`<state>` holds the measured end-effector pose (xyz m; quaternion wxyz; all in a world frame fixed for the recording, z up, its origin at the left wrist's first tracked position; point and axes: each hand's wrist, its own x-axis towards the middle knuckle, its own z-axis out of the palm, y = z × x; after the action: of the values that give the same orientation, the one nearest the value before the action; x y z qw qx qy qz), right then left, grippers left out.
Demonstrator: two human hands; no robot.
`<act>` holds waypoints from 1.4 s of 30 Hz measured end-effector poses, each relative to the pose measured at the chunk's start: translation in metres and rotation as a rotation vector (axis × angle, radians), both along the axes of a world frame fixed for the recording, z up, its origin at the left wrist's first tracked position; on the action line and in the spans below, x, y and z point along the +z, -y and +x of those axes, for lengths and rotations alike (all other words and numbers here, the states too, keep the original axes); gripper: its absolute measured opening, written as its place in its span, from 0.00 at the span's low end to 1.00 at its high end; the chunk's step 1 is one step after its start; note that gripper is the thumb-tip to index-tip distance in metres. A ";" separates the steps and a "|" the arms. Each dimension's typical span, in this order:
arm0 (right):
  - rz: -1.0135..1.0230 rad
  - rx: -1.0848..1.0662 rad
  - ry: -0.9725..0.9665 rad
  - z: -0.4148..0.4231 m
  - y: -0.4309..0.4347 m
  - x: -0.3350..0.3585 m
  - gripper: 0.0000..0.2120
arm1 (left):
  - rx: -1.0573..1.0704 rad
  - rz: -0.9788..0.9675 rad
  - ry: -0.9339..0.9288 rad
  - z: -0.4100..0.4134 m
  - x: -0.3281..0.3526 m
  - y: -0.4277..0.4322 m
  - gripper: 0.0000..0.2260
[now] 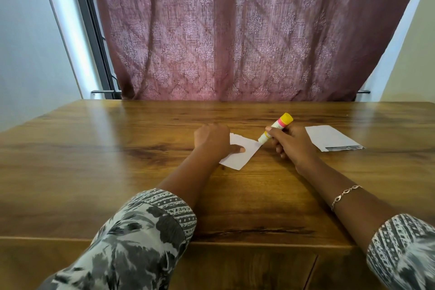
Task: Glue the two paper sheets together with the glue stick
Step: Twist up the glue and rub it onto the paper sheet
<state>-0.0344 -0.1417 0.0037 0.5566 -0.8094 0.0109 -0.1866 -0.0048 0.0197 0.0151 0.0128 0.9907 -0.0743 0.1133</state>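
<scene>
A patterned maroon curtain (pixel 235 30) hangs behind the glossy wooden table (pixel 94 160).

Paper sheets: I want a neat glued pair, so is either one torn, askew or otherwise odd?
The small sheet under the left hand lies skewed to the table edge, and its far left edge looks ragged. The second sheet lies apart on the right, also at an angle, with a dark printed strip along its near edge. Nothing is spilled.

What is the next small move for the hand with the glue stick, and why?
Probably draw the glue stick along the small paper. Its tip meets only the paper's right corner, the left hand already pins the sheet, and the second sheet lies apart, unglued.
</scene>
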 end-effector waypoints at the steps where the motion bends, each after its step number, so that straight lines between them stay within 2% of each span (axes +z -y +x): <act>1: -0.012 -0.002 -0.008 0.000 0.000 0.000 0.13 | 0.003 0.012 0.014 -0.001 0.000 0.002 0.26; 13: -0.157 -0.019 -0.083 0.010 -0.001 0.000 0.13 | 0.015 0.007 0.100 -0.002 -0.004 0.009 0.24; 16: -0.150 -0.025 -0.101 0.011 -0.001 0.000 0.13 | -0.060 -0.066 0.133 -0.001 -0.006 0.009 0.20; 19: -0.153 -0.017 -0.106 0.012 -0.001 0.000 0.13 | -0.102 -0.280 0.041 0.002 -0.007 0.009 0.14; 23: -0.174 -0.015 -0.105 0.013 0.001 -0.001 0.13 | -0.146 -0.384 -0.060 0.004 -0.007 0.008 0.12; 35: -0.265 -0.018 -0.126 0.018 0.000 -0.002 0.13 | -0.165 -0.415 -0.113 0.006 -0.005 0.007 0.11; 42: -0.347 0.004 -0.065 0.020 0.000 -0.003 0.15 | -0.174 -0.409 -0.116 0.004 -0.004 0.006 0.12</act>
<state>-0.0142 -0.1419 0.0011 0.4084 -0.8989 -0.0050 -0.1587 -0.0008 0.0134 0.0111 0.2271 0.9622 -0.1341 0.0673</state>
